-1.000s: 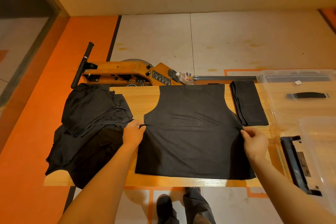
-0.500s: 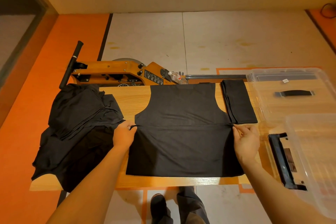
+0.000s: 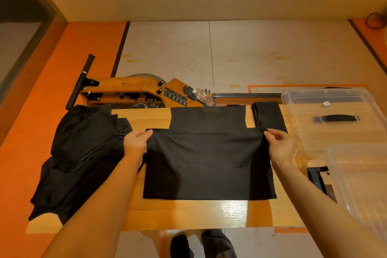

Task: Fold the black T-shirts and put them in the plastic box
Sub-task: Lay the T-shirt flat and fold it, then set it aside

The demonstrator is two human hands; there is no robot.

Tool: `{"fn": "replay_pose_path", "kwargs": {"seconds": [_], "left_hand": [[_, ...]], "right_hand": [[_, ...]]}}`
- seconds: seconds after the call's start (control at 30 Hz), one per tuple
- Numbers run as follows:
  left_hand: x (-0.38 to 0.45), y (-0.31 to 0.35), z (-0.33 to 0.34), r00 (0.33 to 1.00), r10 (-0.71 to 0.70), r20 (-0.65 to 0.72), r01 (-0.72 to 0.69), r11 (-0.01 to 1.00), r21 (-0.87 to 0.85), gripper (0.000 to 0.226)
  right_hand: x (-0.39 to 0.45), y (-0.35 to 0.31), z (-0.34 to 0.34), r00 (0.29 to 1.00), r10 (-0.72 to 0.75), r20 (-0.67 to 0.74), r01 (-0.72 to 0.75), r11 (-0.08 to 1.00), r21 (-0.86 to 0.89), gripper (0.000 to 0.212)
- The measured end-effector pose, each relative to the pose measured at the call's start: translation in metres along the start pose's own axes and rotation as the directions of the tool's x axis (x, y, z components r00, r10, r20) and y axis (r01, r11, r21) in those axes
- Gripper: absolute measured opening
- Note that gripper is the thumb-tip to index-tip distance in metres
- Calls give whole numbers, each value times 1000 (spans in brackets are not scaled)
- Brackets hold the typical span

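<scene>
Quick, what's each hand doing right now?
Left hand: closed, pinching the black T-shirt's left edge.
Right hand: closed, pinching its right edge.

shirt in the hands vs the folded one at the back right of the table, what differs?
The shirt in the hands is spread wide across the table; the folded shirt is a narrow strip.
The left hand and right hand pinch the spread shirt at its sides; nothing touches the folded one.
The spread shirt lies mid-table; the folded one lies at the far edge, beside the plastic box.
Both are black and outside the box.
</scene>
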State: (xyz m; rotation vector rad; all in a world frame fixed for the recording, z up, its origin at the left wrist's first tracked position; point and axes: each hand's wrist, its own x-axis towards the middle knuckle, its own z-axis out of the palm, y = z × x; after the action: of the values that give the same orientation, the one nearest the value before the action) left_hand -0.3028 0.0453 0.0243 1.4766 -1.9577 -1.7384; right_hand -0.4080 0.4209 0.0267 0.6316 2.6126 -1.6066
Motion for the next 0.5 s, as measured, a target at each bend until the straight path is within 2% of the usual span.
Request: {"fn": "replay_pose_path", "kwargs": {"seconds": [0.2, 0.4, 0.5], "left_hand": [[30, 46, 23, 998, 62, -28, -61, 998, 15, 40], [51, 86, 48, 982, 174, -72, -165, 979, 119, 30], [56, 96, 59, 980, 168, -110, -152, 978, 145, 32]], "right_hand": [[51, -34, 25, 1000, 27, 10, -28, 999, 44, 24], [86, -62, 50, 1000, 3, 23, -5, 999, 50, 20], [91, -71, 59, 999, -37, 20, 37, 999, 2, 31]]}}
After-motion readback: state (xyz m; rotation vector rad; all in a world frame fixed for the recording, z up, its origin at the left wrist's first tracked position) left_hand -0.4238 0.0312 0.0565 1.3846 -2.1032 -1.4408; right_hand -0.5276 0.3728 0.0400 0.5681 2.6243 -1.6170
